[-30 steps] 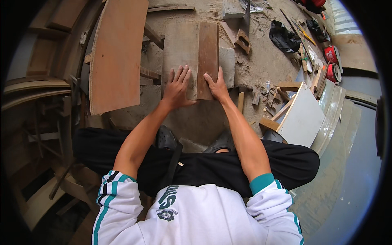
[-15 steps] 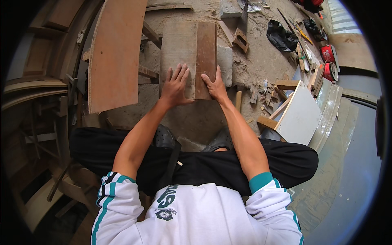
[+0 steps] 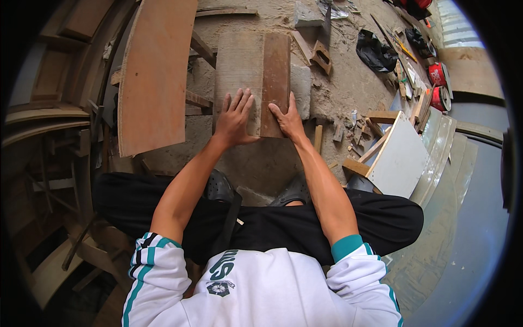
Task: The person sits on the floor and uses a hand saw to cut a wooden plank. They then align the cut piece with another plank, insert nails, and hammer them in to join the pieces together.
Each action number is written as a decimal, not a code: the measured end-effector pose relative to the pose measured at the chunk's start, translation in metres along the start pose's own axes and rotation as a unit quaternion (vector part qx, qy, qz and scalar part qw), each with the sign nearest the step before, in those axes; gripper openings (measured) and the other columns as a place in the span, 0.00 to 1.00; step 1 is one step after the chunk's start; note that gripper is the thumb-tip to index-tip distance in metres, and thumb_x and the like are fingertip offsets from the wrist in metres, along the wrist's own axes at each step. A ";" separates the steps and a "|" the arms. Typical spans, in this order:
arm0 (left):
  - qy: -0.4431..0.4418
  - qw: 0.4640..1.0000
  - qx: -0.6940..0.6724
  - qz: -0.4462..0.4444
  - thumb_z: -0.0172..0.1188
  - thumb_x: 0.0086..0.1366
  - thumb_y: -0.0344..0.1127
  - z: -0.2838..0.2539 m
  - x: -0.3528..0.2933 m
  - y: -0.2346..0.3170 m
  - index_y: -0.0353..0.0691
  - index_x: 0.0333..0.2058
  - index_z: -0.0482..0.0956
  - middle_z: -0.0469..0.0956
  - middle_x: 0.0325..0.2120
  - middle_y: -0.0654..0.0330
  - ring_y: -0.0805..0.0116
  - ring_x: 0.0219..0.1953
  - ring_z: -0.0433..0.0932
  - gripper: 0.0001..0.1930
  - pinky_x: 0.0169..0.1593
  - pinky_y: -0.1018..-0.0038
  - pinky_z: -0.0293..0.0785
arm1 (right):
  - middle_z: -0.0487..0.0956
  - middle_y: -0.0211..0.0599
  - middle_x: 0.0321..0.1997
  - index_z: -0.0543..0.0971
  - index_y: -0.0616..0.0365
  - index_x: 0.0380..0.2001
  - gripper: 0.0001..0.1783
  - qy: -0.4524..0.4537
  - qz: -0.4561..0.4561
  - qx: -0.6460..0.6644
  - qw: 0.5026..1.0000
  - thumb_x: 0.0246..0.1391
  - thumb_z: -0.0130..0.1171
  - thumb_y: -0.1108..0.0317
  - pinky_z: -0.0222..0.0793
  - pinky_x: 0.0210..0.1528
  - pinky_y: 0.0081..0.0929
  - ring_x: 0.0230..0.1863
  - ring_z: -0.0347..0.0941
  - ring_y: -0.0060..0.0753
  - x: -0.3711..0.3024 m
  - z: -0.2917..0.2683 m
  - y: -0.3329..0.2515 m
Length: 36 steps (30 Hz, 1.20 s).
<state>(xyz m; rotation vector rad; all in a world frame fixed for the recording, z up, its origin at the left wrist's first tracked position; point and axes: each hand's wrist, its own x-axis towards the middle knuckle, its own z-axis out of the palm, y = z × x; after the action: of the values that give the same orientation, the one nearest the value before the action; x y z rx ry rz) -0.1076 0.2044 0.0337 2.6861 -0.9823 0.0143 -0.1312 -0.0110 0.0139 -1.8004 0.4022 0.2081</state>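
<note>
A wide, pale grey-brown board (image 3: 238, 62) and a narrower reddish-brown wooden plank (image 3: 276, 71) lie lengthwise in front of me, the plank along the board's right side. My left hand (image 3: 235, 121) rests palm down on the near part of the pale board, its fingers spread. At the near right corner of the brown plank is my right hand (image 3: 288, 119), thumb on the top face and fingers along the right edge. Those fingertips are partly hidden by the plank's side. Under the right edge a grey block (image 3: 300, 90) sticks out.
A large plywood sheet (image 3: 155, 82) stands at the left. Beyond the plank lies a handsaw (image 3: 321, 56). To the right are a white panel with a wooden frame (image 3: 399, 155), a black plastic bag (image 3: 376, 49), red cans (image 3: 440, 98) and scattered wood scraps (image 3: 348, 131).
The whole scene sits slightly lower in the picture. Both hands keep the same places on the board and the plank.
</note>
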 end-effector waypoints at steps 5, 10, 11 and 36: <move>0.003 1.000 -0.003 -0.001 0.71 0.36 0.71 -0.002 -0.001 0.000 0.32 0.64 0.59 0.55 0.68 0.49 0.52 0.72 0.48 0.64 0.72 0.49 0.39 | 0.68 0.58 0.64 0.48 0.64 0.71 0.59 0.015 0.011 -0.038 0.999 0.50 0.66 0.40 0.61 0.65 0.34 0.65 0.66 0.48 0.000 0.002 -0.002; 0.031 0.999 -0.022 -0.015 0.62 0.45 0.76 -0.005 0.006 0.008 0.35 0.65 0.58 0.58 0.66 0.50 0.53 0.71 0.50 0.59 0.71 0.50 0.39 | 0.71 0.62 0.61 0.47 0.60 0.72 0.60 0.021 0.018 -0.057 0.998 0.48 0.65 0.37 0.65 0.62 0.37 0.62 0.69 0.54 0.005 -0.002 0.003; 0.036 0.999 -0.015 -0.031 0.60 0.49 0.74 -0.003 0.009 0.009 0.39 0.66 0.59 0.59 0.64 0.50 0.53 0.70 0.52 0.55 0.70 0.49 0.41 | 0.71 0.62 0.61 0.47 0.60 0.72 0.60 0.021 0.020 -0.062 0.998 0.48 0.65 0.37 0.65 0.62 0.37 0.62 0.70 0.54 0.006 -0.001 0.003; -0.077 0.982 0.060 -0.161 0.53 0.64 0.55 -0.010 0.087 0.071 0.30 0.52 0.75 0.61 0.63 0.43 0.44 0.71 0.49 0.31 0.67 0.36 0.41 | 0.82 0.52 0.34 0.83 0.59 0.34 0.19 0.203 0.111 -0.092 0.969 0.54 0.53 0.54 0.73 0.45 0.39 0.41 0.80 0.51 -0.005 -0.114 0.041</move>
<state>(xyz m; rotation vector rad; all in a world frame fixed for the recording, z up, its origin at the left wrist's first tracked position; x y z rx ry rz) -0.0847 0.0999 0.0707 2.9638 -0.5899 -0.2086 -0.1588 -0.1289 0.0086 -1.9813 0.9033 0.0305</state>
